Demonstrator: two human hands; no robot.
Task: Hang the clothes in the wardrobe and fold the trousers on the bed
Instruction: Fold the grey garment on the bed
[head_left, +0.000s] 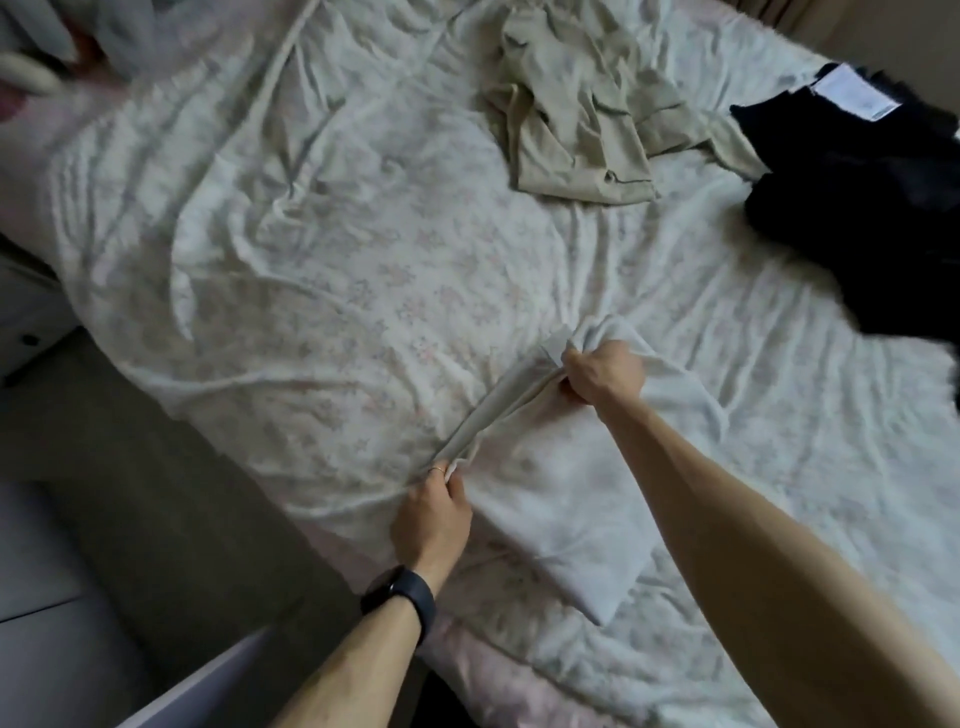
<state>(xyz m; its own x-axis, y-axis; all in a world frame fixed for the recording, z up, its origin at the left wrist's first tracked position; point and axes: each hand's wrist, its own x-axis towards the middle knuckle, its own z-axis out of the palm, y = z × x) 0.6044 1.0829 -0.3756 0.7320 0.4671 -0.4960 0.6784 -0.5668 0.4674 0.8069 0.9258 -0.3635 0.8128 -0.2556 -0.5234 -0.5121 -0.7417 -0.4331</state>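
Observation:
A white garment (561, 499), probably trousers, lies partly folded near the bed's front edge. My left hand (434, 514) pinches its near end, a black watch on that wrist. My right hand (602, 376) grips the far end, fingers curled round bunched cloth. The fabric between my hands is stretched taut. Beige trousers (576, 119) lie crumpled at the far middle of the bed (311, 249). A pile of black clothing (872, 208) with a white label sits at the far right.
The bed is covered by a rumpled floral sheet. A grey floor (130, 467) runs along the bed's left side. White furniture (26, 322) stands at the left edge. A white panel edge (208, 686) shows at the bottom left.

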